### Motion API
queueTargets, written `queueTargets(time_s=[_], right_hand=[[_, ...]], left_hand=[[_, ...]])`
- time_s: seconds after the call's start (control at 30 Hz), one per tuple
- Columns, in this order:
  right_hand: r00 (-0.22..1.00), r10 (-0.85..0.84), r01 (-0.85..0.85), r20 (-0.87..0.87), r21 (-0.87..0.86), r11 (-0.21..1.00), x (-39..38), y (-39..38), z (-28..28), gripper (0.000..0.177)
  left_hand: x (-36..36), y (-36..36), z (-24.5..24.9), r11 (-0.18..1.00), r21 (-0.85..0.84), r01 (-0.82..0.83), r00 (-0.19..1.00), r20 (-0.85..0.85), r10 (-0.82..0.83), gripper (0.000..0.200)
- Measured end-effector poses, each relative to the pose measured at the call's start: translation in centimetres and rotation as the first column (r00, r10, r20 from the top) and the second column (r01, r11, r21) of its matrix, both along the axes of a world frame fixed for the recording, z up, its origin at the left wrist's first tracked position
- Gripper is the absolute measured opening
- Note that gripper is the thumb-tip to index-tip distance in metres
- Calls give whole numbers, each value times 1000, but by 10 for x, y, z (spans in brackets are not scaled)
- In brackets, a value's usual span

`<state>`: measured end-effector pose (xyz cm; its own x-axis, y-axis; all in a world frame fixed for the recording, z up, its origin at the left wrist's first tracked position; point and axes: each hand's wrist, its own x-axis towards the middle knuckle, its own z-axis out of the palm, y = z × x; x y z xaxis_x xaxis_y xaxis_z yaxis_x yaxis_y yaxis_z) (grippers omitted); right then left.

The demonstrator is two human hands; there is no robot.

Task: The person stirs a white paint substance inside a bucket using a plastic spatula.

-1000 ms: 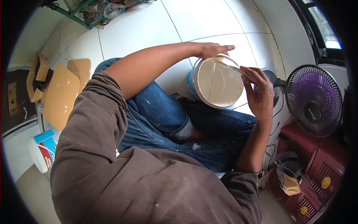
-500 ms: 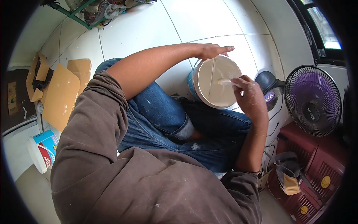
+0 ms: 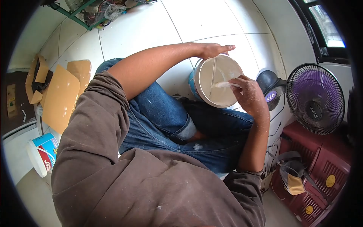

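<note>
A blue-sided bucket [image 3: 193,84] stands on the floor by my crossed legs, its mouth facing me and its inside coated off-white. My left hand [image 3: 212,50] grips its far rim, with a finger stretched out to the right; the other fingers are partly hidden. In my right hand [image 3: 250,94], closed in a pinch, is a pale, narrow tool, perhaps a spoon or spatula [image 3: 224,84]. The tool's end lies over the bucket's mouth, near a thin line running across it. Whitish specks mark my right hand and wrist.
A purple-black fan [image 3: 315,100] stands at the right, above a maroon cabinet [image 3: 302,138] with a respirator mask [image 3: 294,178] beside it. Cables run along the wall. On the left are open cardboard boxes [image 3: 62,96] and another paint bucket [image 3: 38,157]. A green rack [image 3: 73,14] is far left.
The pale tool and my right hand have moved slightly left across the bucket's mouth. My left hand stays on the rim. The whole view has shifted a little.
</note>
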<state>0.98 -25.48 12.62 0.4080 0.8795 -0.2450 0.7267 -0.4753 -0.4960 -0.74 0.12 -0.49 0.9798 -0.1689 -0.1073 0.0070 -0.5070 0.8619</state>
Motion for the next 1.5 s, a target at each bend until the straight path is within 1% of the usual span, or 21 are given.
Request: queueTargets(time_s=[0.07, 0.13, 0.2, 0.27, 0.33, 0.47, 0.53, 0.67, 0.77, 0.83, 0.87, 0.93, 0.97, 1.0, 1.07, 1.13, 1.27, 1.33, 1.4, 1.47, 1.5], right_hand=[[993, -111, 115, -36, 147, 982, 1, -1, 6, 23], [994, -104, 107, -24, 170, 980, 4, 1, 12, 21], [990, -134, 141, -42, 345, 928, 3, 3, 17, 21], [990, -141, 141, -27, 374, 917, 0, 7, 22, 22], [977, -200, 211, -73, 462, 862, -3, 9, 24, 24], [982, -181, 189, -60, 436, 880, -4, 8, 24, 24], [982, -182, 187, -51, 408, 894, -3, 8, 19, 24], [991, -134, 127, -1, 316, 940, -5, 6, 25, 22], [996, -85, 92, -39, 223, 971, -4, -1, 28, 22], [996, -66, 74, -52, 161, 984, 0, -6, 21, 22], [997, -48, 54, -68, 98, 994, 0, -7, 16, 23], [994, -49, 53, -95, 47, 997, -3, -6, 8, 22], [1000, 25, -25, 0, 3, 1000, -4, -4, -3, 20], [991, 100, -96, 91, -49, 994, -6, -4, -14, 19], [990, 78, -68, 118, -83, 994, -9, 1, -40, 15], [886, 429, -355, 178, -337, 872, -1, 10, -59, 16], [856, 442, -345, 268, -342, 874, 3, 19, -67, 10], [848, 477, -403, 233, -302, 864, 3, 20, -63, 11], [850, 463, -383, 251, -309, 871, 2, 18, -60, 14], [963, 232, -218, 137, -110, 970, -2, 16, -51, 20], [980, 177, -168, 89, -102, 981, -4, 18, -38, 23]], left_hand=[[1, 0, 5, 1000, 3, 15, 1000, -10, -15, 91], [-5, -1, 14, 997, -72, -32, 995, -98, 25, 90], [-7, -2, 18, 997, -59, -40, 995, -91, 34, 90], [-6, -2, 17, 998, -51, -40, 996, -83, 35, 91], [-4, -1, 13, 997, -71, -4, 998, -62, -1, 92], [-3, 0, 16, 999, -51, 11, 999, -51, -13, 91], [0, -2, 12, 993, -110, -43, 984, -178, 23, 91], [-2, -1, 11, 995, -83, -52, 991, -125, 42, 93], [-4, -1, 16, 999, -38, -10, 998, -62, 8, 94], [-1, -2, 16, 993, -99, -65, 979, -198, 44, 94], [-1, -1, 14, 993, -98, -66, 979, -198, 45, 94], [-5, -1, 13, 998, -46, -43, 996, -84, 39, 92], [-5, -1, 10, 998, -49, -41, 996, -85, 37, 92], [-1, 0, -1, 1000, -14, -23, 1000, -19, 23, 92], [2, -1, 1, 1000, 23, 2, 999, 52, -3, 92], [-2, -1, 18, 992, -120, -39, 979, -204, 14, 91], [-5, 0, 23, 988, -146, -52, 978, -210, 20, 91], [-4, 1, 23, 984, -176, -28, 976, -216, -10, 92], [-4, -1, 23, 980, -193, -39, 972, -234, -7, 93], [-5, 1, 27, 971, -236, -25, 967, -250, -36, 92], [-5, 0, 24, 979, -197, -52, 975, -222, 7, 92]])
